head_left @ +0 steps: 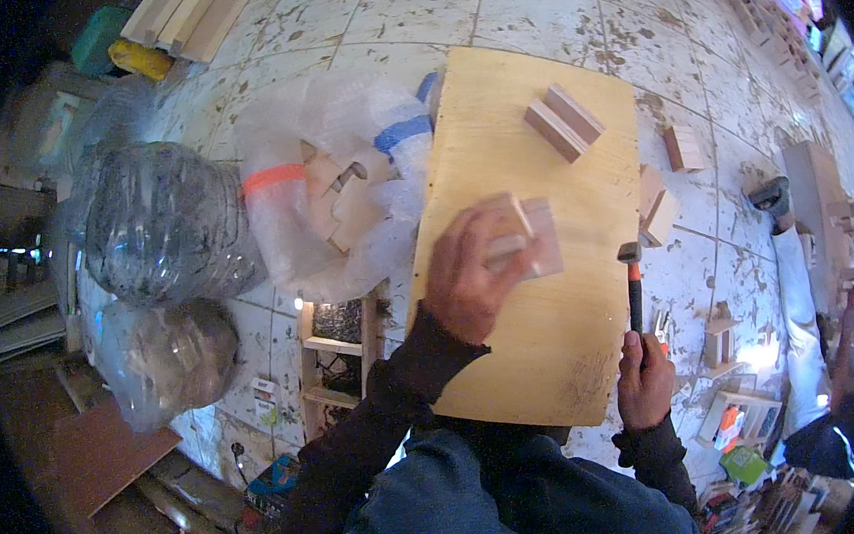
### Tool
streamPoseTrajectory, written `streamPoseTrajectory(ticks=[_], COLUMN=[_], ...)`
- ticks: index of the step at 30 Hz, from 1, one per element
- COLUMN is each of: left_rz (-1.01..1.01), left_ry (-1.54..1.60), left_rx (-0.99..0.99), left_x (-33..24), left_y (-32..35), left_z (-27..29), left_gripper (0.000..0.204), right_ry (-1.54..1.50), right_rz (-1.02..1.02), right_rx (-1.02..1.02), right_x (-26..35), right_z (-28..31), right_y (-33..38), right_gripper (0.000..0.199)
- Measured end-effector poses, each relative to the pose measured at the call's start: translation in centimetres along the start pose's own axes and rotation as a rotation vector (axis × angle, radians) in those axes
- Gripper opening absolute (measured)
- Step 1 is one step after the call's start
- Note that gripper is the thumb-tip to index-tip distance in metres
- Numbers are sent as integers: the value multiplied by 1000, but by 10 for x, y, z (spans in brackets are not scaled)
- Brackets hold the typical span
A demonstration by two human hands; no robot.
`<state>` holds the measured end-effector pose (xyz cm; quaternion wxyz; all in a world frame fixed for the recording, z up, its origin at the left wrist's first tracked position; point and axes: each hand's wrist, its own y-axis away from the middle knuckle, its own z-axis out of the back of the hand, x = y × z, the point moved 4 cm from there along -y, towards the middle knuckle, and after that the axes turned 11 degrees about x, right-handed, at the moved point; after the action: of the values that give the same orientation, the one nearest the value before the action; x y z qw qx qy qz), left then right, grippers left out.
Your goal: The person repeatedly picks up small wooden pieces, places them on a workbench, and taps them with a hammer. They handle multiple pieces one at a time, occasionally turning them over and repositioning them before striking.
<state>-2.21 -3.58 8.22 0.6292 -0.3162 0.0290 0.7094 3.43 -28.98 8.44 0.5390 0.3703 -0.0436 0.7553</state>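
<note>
My left hand [467,269] is closed on a small wooden piece [537,233] over the yellow board [525,360] in front of me. Motion smears the piece, so I cannot tell whether it is one part or two joined. At the board's right edge, my right hand [646,382] grips the dark handle of a hammer [634,286], its head pointing away from me and an orange band below it. A grooved wooden block [564,123] lies on the far right of the board.
Left of the board, a bubble-wrap bag [283,218] holds wooden pieces. Plastic-wrapped bundles [168,222] stand farther left. Wooden blocks [684,148] lie on the stained tile floor to the right. Another person's leg [798,288] stretches along the right side.
</note>
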Motion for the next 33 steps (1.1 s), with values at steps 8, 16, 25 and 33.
streamPoseTrajectory(ticks=[8,16,25,33], left_rz=[-30,872,857,666], left_ry=[374,-314,-75,545], left_rx=[-215,431,322,-574], left_x=[34,277,278,193], left_y=[18,66,73,54], left_z=[23,-17,-22,91], left_gripper=[29,40,37,30], right_ry=[126,429,220,-164], right_rz=[1,198,214,357], right_rx=[-69,-241,-165,-141], right_x=[-35,-25,-12,32], right_z=[-13,-21,-26,-21], right_y=[-5,3,2,-4], right_gripper=[24,29,38,32])
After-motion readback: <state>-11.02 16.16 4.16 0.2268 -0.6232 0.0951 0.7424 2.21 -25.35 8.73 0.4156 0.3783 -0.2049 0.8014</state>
